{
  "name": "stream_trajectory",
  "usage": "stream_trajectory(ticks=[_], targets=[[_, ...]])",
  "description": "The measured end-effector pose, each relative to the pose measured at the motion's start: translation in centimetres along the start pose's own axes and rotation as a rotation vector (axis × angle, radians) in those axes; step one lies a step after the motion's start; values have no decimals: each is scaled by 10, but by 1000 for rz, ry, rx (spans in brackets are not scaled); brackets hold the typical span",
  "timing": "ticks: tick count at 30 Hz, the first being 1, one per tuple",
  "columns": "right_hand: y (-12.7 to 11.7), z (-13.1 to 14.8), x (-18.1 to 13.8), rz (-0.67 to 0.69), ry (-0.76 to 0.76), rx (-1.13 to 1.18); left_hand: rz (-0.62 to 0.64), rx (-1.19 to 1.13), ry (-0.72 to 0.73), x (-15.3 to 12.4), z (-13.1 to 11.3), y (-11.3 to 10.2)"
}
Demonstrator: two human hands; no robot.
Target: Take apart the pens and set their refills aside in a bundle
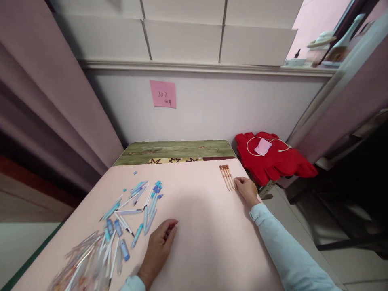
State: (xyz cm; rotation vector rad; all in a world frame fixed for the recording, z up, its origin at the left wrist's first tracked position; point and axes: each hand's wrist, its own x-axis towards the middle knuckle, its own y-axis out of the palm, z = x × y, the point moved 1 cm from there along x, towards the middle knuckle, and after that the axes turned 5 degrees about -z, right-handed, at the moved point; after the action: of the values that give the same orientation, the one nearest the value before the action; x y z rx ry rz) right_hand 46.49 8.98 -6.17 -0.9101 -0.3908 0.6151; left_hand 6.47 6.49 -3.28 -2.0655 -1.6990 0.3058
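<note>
Several tan pens with brown tops [226, 176] lie side by side in a row near the far right of the table. My right hand [247, 190] is at the row's right side, its fingertips closed against the outermost pen. Over the table's front middle is my left hand [160, 244], fingers loosely bent, thumb and forefinger apart, nothing seen between them. Left of it, blue and white pen parts [130, 211] lie scattered, with blue caps [124, 249] among them. Small blue figure-shaped pieces [157, 187] are clustered beyond my left hand.
A heap of clear plastic-wrapped pens [80, 262] lies at the front left of the pale pink tabletop [200, 250]. A red cloth [273, 161] with a white cable is beside the table's far right corner. A white wall [206, 109] with a pink note [163, 93] stands behind.
</note>
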Motion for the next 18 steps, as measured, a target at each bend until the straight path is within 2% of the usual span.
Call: stream_trajectory(ticks=[4, 7, 12, 18], targets=[[-6, 6, 1, -7, 4, 3, 5, 1, 28, -2, 0, -1], [-6, 21, 3, -65, 14, 4, 7, -4, 51, -2, 1, -2], [10, 57, 1, -147, -11, -51, 27, -30, 66, -1, 0, -4], [27, 81, -4, -136, -7, -144, 62, -84, 52, -2, -1, -7]])
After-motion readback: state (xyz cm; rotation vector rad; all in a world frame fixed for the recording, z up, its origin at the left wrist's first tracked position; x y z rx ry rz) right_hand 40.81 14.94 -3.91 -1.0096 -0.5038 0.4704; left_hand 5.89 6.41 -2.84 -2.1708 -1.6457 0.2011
